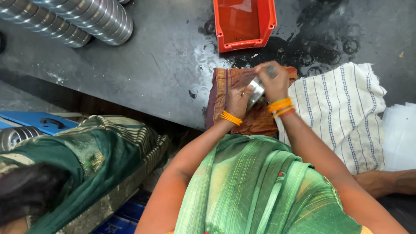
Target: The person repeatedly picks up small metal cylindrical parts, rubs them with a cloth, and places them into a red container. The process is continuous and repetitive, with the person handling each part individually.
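Head view: both my hands are at the near edge of the dark grey metal desk [143,65], working over a brown woven cloth [255,121] that hangs a bit over that edge. My right hand [274,80] has its grip closed round a small shiny silver metal part [256,92], fingers wrapped over the top. My left hand [238,100] holds the same part from below and the side, fingers curled against it. The part sits just above the brown cloth; can't tell if it touches.

A white cloth with thin blue stripes [342,108] lies beside the brown one, to its right, also over the near edge. An orange plastic bin [244,24] sits further back, near the far edge, on a wet oily patch. Stacked silver metal rings [82,19] lie in rows at the far left corner. Another person in a green striped garment [86,160] is on my left, off the desk.
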